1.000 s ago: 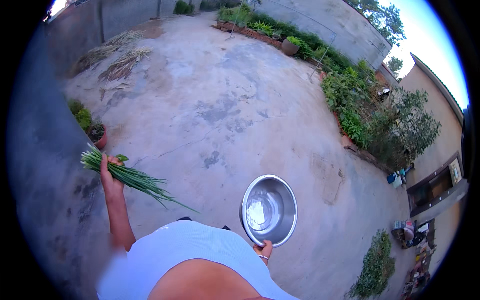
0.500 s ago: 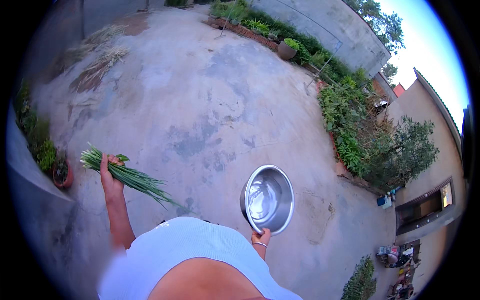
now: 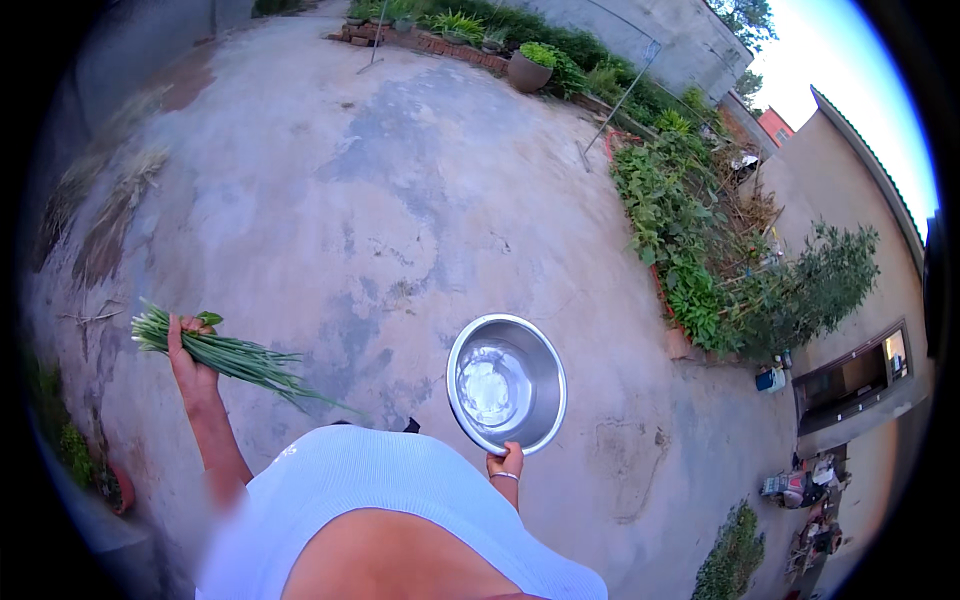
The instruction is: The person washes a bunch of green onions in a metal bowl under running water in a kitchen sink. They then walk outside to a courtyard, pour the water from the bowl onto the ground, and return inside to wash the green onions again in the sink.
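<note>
My left hand [image 3: 188, 352] is closed round a bunch of chives [image 3: 245, 357], held out at the left. Their pale stem ends point left and the long green blades trail to the right; a broader green leaf [image 3: 209, 318] sticks out by my fingers. On the right, my right hand [image 3: 507, 459] grips the near rim of a round, shiny metal basin [image 3: 535, 378]. The basin is tilted, and its hollow shows with nothing in it. A bracelet circles my right wrist.
Concrete ground [image 3: 300, 200] spreads ahead. Planted beds [image 3: 660, 200] run along the far right, with a round planter [image 3: 530, 70] and a metal pole [image 3: 620, 105] near them. Dry stalks [image 3: 120, 205] lie at the left. A doorway [image 3: 850, 385] and a parked scooter [image 3: 800, 488] are at the right.
The basin now faces more upward and sits further left in view. The chives are also a little further left. The surroundings have shifted; both hands keep their hold.
</note>
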Tool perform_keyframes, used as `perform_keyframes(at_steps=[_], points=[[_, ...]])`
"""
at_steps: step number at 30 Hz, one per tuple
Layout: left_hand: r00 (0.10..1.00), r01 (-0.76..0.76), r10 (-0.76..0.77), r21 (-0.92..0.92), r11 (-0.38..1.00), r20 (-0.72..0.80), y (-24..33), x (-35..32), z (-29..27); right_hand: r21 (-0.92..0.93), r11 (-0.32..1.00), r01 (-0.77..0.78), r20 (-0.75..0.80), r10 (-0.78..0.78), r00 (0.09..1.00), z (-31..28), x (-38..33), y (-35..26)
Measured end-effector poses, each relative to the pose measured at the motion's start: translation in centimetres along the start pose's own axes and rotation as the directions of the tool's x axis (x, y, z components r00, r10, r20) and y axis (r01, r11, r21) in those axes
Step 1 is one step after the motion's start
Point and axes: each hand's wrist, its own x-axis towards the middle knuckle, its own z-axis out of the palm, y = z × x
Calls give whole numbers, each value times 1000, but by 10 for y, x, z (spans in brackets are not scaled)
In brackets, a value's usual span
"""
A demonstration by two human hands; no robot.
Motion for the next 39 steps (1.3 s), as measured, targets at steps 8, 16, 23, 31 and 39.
perform_keyframes(at_steps=[8, 16, 23, 31, 39], points=[[995, -90, 92, 60, 994, -29, -148, 253, 62, -67, 994, 88, 6, -88, 996, 261, 162, -1], [1000, 22, -22, -17, 1000, -16, -363, 528, 185, 7, 999, 43, -48, -43, 998, 510, 347, -24], [993, 94, -98, 66, 993, 59, -517, 764, 266, -10, 994, 109, -51, -109, 993, 735, 478, -16], [997, 2, 5, 90, 996, -78, -657, 1026, 349, 12, 1000, 6, -70, -6, 998, 1011, 703, 12], [997, -73, 74, 28, 997, -25, -787, 1280, 422, 69, 997, 33, -11, -32, 999, 1315, 888, -2]])
